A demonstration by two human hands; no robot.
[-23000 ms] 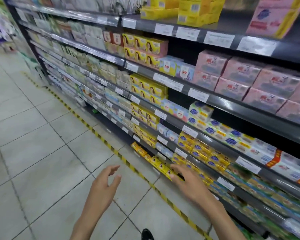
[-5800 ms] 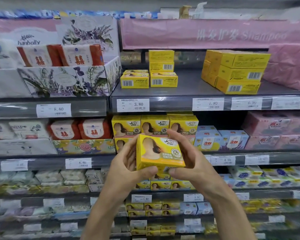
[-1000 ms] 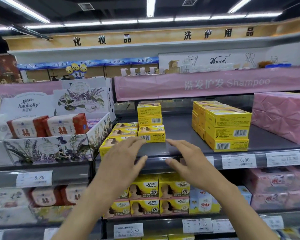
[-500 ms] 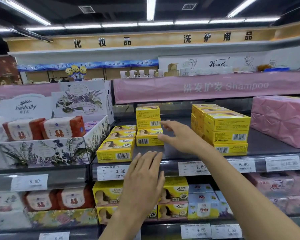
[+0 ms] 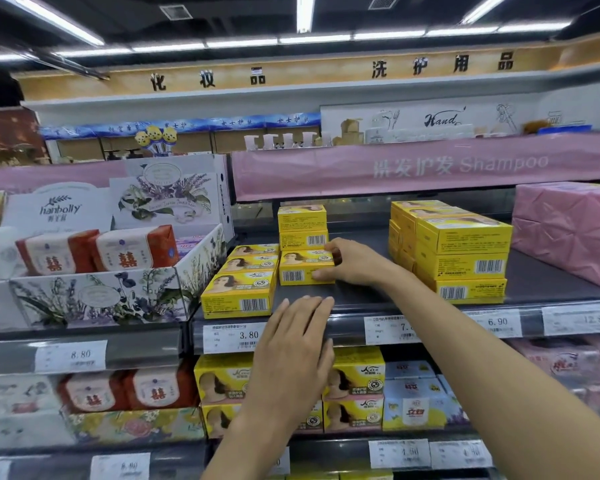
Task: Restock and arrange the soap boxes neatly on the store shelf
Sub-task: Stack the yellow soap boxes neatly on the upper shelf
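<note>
The right hand (image 5: pixel 352 263) grasps a yellow box (image 5: pixel 303 268) on the shelf (image 5: pixel 361 301). The thumb lies across the box's front face beside the barcode, and the fingers curl over its top right edge. The box sits flat on the shelf, barcode side facing out and the printed portrait on top. Right behind it stands a pair (image 5: pixel 302 223) of like boxes, one on the other. Whether the box touches the lower one, I cannot tell.

Just left of the box a row (image 5: pixel 248 271) of three more yellow boxes runs front to back. The nearest of the row comes up to the shelf's edge, further forward than the box.

The left hand (image 5: pixel 295 344) is released and holds nothing. Its fingers are straight and close together, with the back of the hand toward the camera. It is raised before the shelf's lip, fingertips level with the front edge, below and in front of the box. Whether they touch the lip cannot be told. The hand covers the right end of a price tag (image 5: pixel 234 336) reading 3.80.

Right of the box, well apart from it, stands a stack (image 5: pixel 461 261) of bigger yellow cartons, and past that lie pink packs (image 5: pixel 568 230). To the shelf's left a floral tray (image 5: pixel 101 296) holds red-and-white packets (image 5: pixel 94 251). Under the shelf, lower boxes (image 5: pixel 355 379) in yellow stand face out beside blue ones. A pink banner (image 5: pixel 430 164) marked "Shampoo" hangs above.
</note>
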